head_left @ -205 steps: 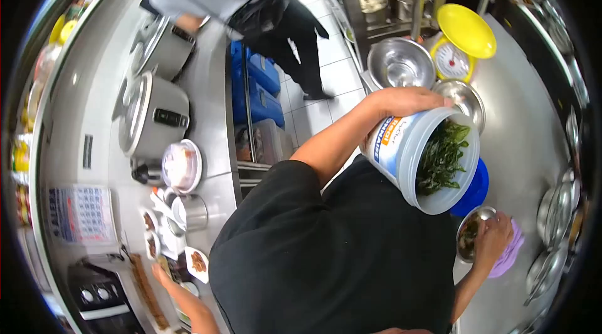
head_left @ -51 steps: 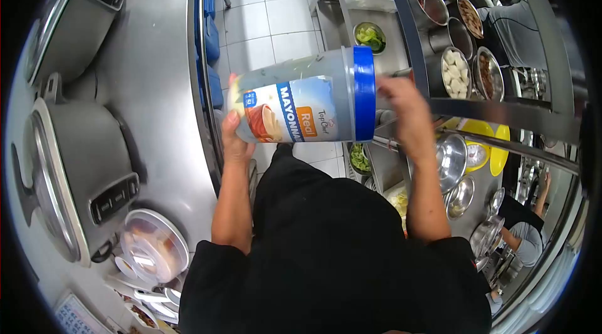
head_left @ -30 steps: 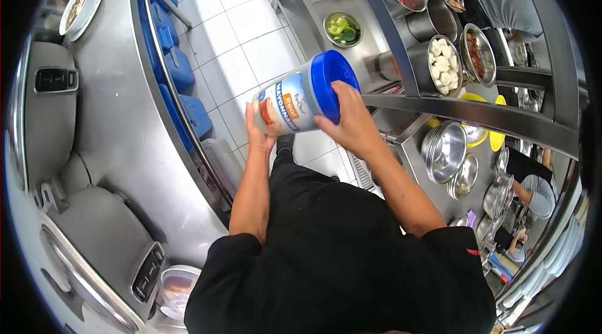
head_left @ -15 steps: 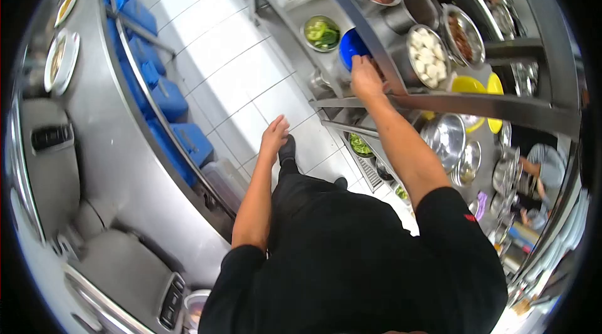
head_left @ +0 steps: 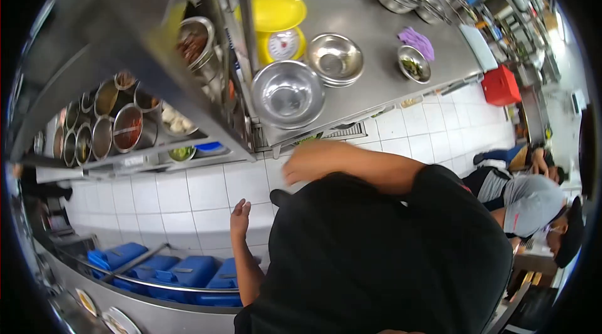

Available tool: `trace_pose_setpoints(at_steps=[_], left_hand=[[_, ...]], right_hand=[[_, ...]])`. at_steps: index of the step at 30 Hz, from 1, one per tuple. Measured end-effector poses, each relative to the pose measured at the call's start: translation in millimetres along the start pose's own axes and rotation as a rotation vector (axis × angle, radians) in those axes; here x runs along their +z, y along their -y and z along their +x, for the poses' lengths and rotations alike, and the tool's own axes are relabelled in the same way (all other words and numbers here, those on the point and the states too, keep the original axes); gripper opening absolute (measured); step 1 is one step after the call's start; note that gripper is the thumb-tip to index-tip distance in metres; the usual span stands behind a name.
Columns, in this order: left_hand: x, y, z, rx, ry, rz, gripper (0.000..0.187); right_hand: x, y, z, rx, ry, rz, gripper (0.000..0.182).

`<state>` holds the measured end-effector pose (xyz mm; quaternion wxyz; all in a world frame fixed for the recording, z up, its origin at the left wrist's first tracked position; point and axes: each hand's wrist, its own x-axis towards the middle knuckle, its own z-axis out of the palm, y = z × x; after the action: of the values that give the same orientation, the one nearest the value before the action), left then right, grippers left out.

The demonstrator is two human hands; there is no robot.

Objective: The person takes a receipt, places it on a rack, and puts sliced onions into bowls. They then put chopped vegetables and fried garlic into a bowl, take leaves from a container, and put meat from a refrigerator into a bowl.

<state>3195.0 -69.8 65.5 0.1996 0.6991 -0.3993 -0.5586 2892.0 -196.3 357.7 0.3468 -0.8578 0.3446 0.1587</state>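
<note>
My left hand [head_left: 239, 218] hangs above the white floor tiles, empty, with its fingers partly stretched out and apart. My right hand [head_left: 304, 163] is bent in front of my body near the counter edge, smeared by motion, so its fingers cannot be made out. Closest to it on the steel counter [head_left: 370, 52] is a large steel bowl [head_left: 288, 94]. Beside that bowl stand a stack of smaller steel bowls [head_left: 335, 58] and a yellow scale [head_left: 281, 44] with a yellow tray on top. Neither hand touches these.
On the left, a steel rack [head_left: 216, 130] holds several food pots, a bowl of green vegetables [head_left: 182, 153] and a blue container [head_left: 210, 146]. Blue bins [head_left: 188, 271] line the opposite counter. A person in grey [head_left: 533, 202] is at right, near a red box [head_left: 501, 85].
My view has swung to the right, toward the counter with the scale. My right hand has left the blue container on the rack and drawn in toward my body.
</note>
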Motion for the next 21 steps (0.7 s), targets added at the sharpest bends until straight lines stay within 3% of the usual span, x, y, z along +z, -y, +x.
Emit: trace_pose_setpoints(at_steps=[2,3,4,6,7,8,9,12,13,14,15,16,18,19,20,21], left_hand=[[-9.1,-23.8,13.1,0.042,0.058,0.082,0.052],[-10.6,-46.3,13.4,0.065,0.055,0.117,0.049],[-8.7,-70.1,11.3,0.053,0.042,0.113,0.048],[4.1,-119.8,-2.0,0.048,0.03,-0.041,0.047],[12.8,-125.4,-1.1,0.074,0.022,-0.039,0.051],[24.5,-129.4,4.1,0.101,0.02,-0.035,0.055],[38.2,-138.8,5.3,0.129,0.023,-0.029,0.059],[85.5,-136.4,8.0,0.144,0.122,-0.004,0.046],[104.3,-136.7,7.6,0.155,0.14,0.115,0.044],[120.5,-131.7,3.4,0.155,0.155,0.231,0.043],[131.3,-122.9,0.7,0.29,0.199,0.41,0.041],[140.5,-105.5,3.3,0.421,0.244,0.592,0.04],[161.7,-41.8,34.3,0.442,0.33,0.368,0.038],[171.9,-13.8,40.3,0.422,0.285,0.478,0.037],[178.4,1.0,21.6,0.377,0.238,0.583,0.037],[179.1,-12.9,5.9,0.462,0.305,0.669,0.038]], right_hand=[[23.9,-74.8,-64.1,0.016,-0.344,0.16,0.027],[14.4,-88.3,-103.5,0.412,-0.33,0.351,0.029],[25.8,-118.0,-140.4,0.623,-0.541,0.531,0.026],[59.4,-192.1,-197.4,1.008,-0.895,0.102,0.039],[63.0,-221.2,-222.1,1.179,-0.963,0.293,0.052],[67.6,-238.2,-240.9,1.231,-1.077,0.265,0.059],[73.3,-259.1,-255.5,1.217,-1.121,0.318,0.062],[93.8,-313.2,-263.9,0.973,-1.28,0.31,0.057],[95.2,-331.7,-260.7,0.975,-1.229,0.362,0.048],[91.9,-336.1,-254.2,0.888,-1.321,0.412,0.042],[85.4,-335.8,-247.4,0.883,-1.324,0.457,0.041],[76.2,-340.1,-242.7,0.879,-1.325,0.5,0.041],[64.0,-364.3,-231.3,0.819,-1.35,0.436,0.039],[60.8,-375.7,-223.1,0.784,-1.343,0.408,0.039],[51.0,-381.4,-217.8,0.838,-1.327,0.34,0.037],[37.0,-385.1,-210.3,0.881,-1.309,0.27,0.035]])
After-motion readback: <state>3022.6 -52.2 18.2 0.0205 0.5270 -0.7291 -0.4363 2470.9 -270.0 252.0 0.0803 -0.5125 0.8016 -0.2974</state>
